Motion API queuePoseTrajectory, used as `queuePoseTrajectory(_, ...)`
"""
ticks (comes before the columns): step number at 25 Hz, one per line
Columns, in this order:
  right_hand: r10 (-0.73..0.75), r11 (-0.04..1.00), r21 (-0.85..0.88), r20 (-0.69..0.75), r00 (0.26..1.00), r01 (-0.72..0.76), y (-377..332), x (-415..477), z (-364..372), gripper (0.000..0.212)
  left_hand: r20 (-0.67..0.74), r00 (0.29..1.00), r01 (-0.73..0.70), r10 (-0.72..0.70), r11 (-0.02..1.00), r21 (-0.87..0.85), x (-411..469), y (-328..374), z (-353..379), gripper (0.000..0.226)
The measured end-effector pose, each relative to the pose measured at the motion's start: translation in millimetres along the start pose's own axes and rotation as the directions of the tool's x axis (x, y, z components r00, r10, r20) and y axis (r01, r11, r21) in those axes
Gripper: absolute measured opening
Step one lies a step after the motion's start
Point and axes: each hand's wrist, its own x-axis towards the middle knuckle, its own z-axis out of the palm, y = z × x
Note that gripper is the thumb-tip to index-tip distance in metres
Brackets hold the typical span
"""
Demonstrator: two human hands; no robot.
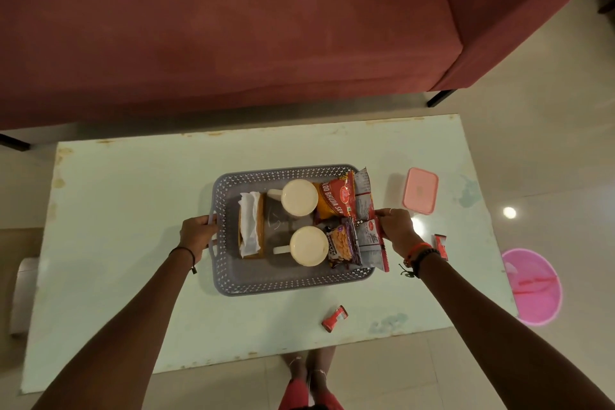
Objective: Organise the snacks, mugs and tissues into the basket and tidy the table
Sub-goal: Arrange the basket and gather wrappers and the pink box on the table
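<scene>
A grey perforated basket sits mid-table. Inside it are a tissue holder with white tissues at the left, two cream mugs in the middle, and several snack packets along the right side. My left hand grips the basket's left handle. My right hand is closed at the basket's right edge, against a red-and-grey snack packet; the right handle is hidden behind packets and hand. Two small red wrappers lie loose on the table, one near the front and one by my right wrist.
A pink lidded box rests on the pale green table to the right of the basket. A maroon sofa stands just beyond the table. A pink round bin sits on the floor at the right. My feet show below the table's front edge.
</scene>
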Motion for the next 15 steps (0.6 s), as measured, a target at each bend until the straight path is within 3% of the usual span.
queuePoseTrajectory(6,-0.038,0.999,-0.010,0.054,0.998,0.039,-10,1,-1,0.026,0.001,1.000,-0.005,0.005,1.000,-0.018,-1,-1,-2,0.023)
queuePoseTrajectory(9,-0.025,1.000,0.012,0.115,0.993,0.023,-12,-2,-7,0.028,0.011,1.000,-0.012,0.011,0.994,0.110,-3,4,-3,0.010)
queuePoseTrajectory(11,-0.008,1.000,0.021,0.072,0.997,0.007,-12,-6,-10,0.028,0.003,1.000,-0.005,0.005,0.981,0.194,-11,8,-3,0.008)
queuePoseTrajectory(15,0.010,1.000,0.025,-0.047,0.999,-0.009,-4,-27,-24,0.026,-0.240,0.959,-0.093,0.152,0.966,0.239,-43,5,4,0.040)
